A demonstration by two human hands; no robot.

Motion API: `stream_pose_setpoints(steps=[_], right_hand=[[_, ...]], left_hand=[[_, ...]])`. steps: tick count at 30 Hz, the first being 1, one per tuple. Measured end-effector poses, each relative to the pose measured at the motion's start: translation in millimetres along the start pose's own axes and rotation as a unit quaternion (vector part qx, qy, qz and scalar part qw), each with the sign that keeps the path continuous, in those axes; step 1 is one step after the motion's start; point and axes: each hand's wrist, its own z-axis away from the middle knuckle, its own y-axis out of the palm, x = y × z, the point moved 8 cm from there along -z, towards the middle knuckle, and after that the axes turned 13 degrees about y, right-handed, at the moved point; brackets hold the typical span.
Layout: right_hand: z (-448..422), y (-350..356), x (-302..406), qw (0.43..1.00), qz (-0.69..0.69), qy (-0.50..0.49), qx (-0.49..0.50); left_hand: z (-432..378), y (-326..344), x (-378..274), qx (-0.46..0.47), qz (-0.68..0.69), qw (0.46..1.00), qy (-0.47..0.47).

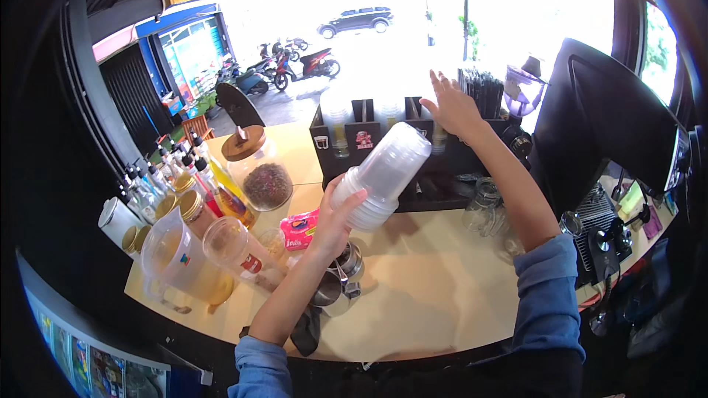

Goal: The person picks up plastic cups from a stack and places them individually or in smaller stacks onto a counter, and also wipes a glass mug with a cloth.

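Observation:
My left hand grips a nested stack of clear plastic cups, held tilted above the counter with its closed end up and to the right. Beyond it stands a black cup organizer with stickers on its front. Other stacks of clear cups sit in its compartments. My right hand is raised over the organizer's right part, fingers spread, holding nothing. Just right of that hand is a bunch of black-wrapped straws.
Pump bottles, a wooden-lidded glass jar and a plastic pitcher crowd the left of the counter. A metal pitcher is near my left forearm. Glass jars and a black monitor stand right.

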Motion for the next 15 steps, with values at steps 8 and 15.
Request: stream_pose_setpoints(steps=[8,15], right_hand=[[97,-69,-6,0.727,-0.669,0.139,0.064],[246,-23,17,0.585,-0.748,0.176,0.259]], left_hand=[[40,16,-7,-0.021,-0.046,0.997,0.064],[99,64,5,-0.018,-0.274,0.932,0.236]])
